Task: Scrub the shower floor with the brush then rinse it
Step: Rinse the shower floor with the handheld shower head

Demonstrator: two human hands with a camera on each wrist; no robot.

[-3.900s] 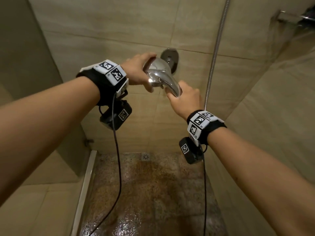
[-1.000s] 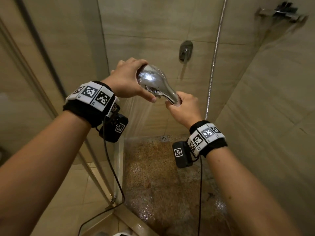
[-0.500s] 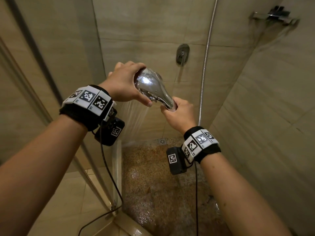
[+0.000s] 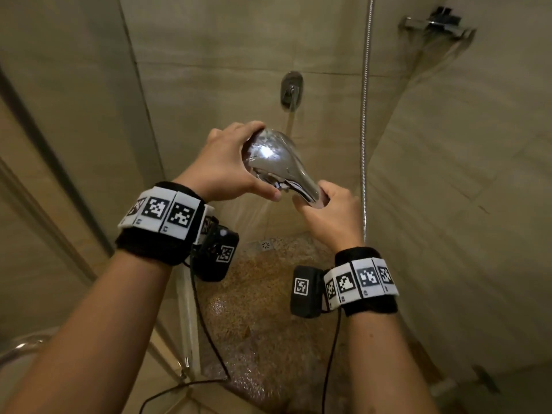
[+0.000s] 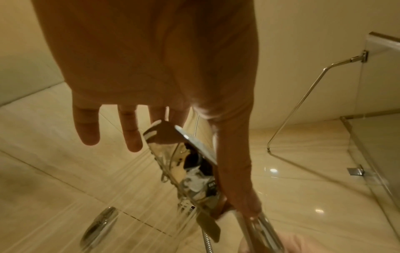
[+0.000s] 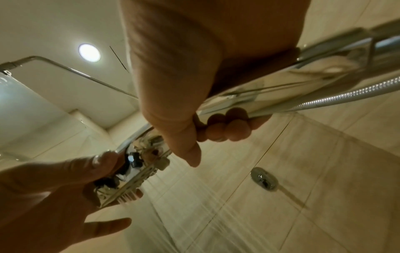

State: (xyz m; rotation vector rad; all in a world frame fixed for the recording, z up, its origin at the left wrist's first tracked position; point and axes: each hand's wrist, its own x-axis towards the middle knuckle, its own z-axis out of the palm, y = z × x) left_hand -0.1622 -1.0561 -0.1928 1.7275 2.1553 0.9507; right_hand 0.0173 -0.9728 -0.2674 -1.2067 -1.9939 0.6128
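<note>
A chrome shower head (image 4: 277,162) is held at chest height over the wet brown pebbled shower floor (image 4: 268,330). My left hand (image 4: 230,168) cups its round head, thumb underneath and fingers over the top. In the left wrist view two fingers (image 5: 88,126) stick out free beside the shower head (image 5: 190,167). My right hand (image 4: 328,216) is wrapped round the handle, which shows as a chrome handle (image 6: 270,89) in the right wrist view. Water sprays from the face down towards the far end of the floor. No brush is in view.
The metal hose (image 4: 364,115) hangs along the right of the back wall, beside a wall valve (image 4: 291,91). A drain (image 4: 265,244) sits at the far floor edge. A glass door (image 4: 74,150) and white sill (image 4: 186,318) bound the left; a chrome shelf (image 4: 436,25) is up right.
Since 3.9 s ago the shower head has come away from the back wall and water now sprays from it. Over the last second both hands keep the same hold, drifting slightly right.
</note>
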